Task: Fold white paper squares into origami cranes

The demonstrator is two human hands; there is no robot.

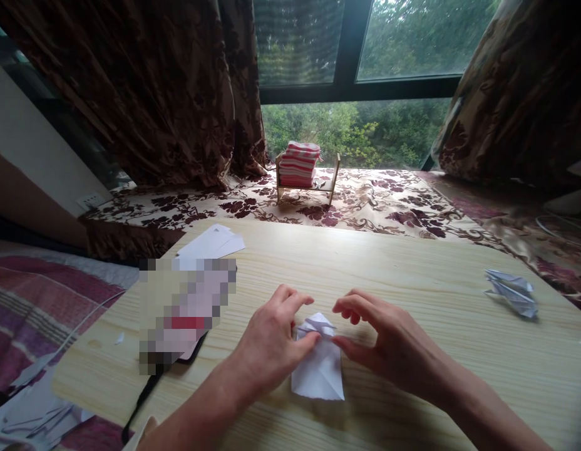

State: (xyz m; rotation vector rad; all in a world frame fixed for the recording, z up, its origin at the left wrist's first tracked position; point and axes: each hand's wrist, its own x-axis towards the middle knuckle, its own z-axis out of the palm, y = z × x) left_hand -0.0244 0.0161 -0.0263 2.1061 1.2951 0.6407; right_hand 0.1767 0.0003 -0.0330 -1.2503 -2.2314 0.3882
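A small folded sheet of white paper (317, 369) lies on the wooden table, its top end creased into a pointed, layered flap. My left hand (278, 329) is at its left side, with the thumb resting on the paper just below the flap. The left index finger stretches above the paper, apart from the thumb. On the other side, my right hand (375, 326) hovers with thumb and fingers spread. Its thumb tip is by the paper's right edge; whether it touches I cannot tell. The left hand's lower fingers are partly hidden.
The light wooden table (412, 275) bears a crumpled folded paper (512, 293) at right, white sheets (213, 243) at back left, and a blurred-out flat object (191, 307) with a black strap. Behind, a small rack (335, 178) holds folded pink-and-white cloths (300, 164) on the windowsill.
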